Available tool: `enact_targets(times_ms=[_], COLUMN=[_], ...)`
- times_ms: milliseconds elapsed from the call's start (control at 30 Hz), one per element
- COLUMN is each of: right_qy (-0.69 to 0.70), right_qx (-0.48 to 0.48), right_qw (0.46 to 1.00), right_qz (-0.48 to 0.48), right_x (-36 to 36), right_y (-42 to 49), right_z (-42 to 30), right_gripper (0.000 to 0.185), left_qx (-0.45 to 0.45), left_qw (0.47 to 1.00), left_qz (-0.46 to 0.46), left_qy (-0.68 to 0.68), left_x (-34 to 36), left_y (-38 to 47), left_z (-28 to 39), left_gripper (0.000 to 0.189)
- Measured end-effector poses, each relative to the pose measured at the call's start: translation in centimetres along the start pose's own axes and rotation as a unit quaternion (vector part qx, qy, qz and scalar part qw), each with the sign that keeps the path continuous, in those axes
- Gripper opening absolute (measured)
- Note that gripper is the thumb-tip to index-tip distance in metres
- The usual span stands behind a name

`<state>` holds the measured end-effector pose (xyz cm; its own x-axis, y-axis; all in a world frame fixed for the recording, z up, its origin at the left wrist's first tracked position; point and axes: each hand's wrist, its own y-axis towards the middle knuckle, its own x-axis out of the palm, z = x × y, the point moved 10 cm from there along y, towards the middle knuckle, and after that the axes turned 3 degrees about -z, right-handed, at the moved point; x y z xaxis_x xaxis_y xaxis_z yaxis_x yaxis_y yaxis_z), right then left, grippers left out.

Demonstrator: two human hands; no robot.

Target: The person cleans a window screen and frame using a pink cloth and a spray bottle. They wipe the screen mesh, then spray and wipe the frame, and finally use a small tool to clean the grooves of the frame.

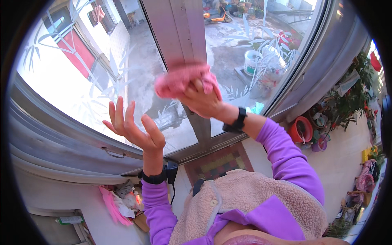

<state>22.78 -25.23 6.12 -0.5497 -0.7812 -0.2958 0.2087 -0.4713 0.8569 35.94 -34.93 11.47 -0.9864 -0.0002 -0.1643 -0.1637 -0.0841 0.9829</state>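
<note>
My right hand (200,99) grips a bunched pink cloth (183,80), blurred along its upper edge. The cloth is over the metal frame (186,33) where the two glass door panels meet; whether it presses on the frame cannot be told. My left hand (134,127) is raised with fingers spread and nothing in it, in front of the left glass panel (141,58). White bamboo-leaf patterns mark both the left panel and the right glass panel (226,58).
A patterned doormat (220,162) lies at the foot of the doors. Potted plants and a red bucket (300,129) stand on the right. Handles (113,153) stick out from the frame. Bags and a pink cloth (111,205) lie lower left. Outside is a white bucket (252,62).
</note>
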Motion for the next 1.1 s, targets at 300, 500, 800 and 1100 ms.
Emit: enact_targets(times_ms=[300,500,800,1100], right_qy=[-0.003,-0.062,0.048,-0.003], right_qx=[0.057,0.085,0.018,0.093], right_qw=[0.996,0.994,0.999,0.996], right_qz=[0.074,0.033,0.002,0.011], right_x=[-2.4,-1.3,-1.1,-0.6], right_y=[9.7,5.0,2.4,5.3], right_z=[6.4,2.9,3.3,4.6], right_gripper=[0.035,0.029,0.030,0.032], left_qx=[0.012,0.013,0.010,-0.012], left_qw=[0.999,0.998,0.997,0.995], left_qz=[-0.042,-0.062,-0.071,-0.101], left_qy=[0.009,0.020,0.011,0.007], left_x=[-0.1,-0.1,-0.9,1.1], left_y=[-0.5,-0.4,0.2,-0.4], left_z=[1.2,0.9,0.5,0.3], left_gripper=[0.036,0.037,0.037,0.039])
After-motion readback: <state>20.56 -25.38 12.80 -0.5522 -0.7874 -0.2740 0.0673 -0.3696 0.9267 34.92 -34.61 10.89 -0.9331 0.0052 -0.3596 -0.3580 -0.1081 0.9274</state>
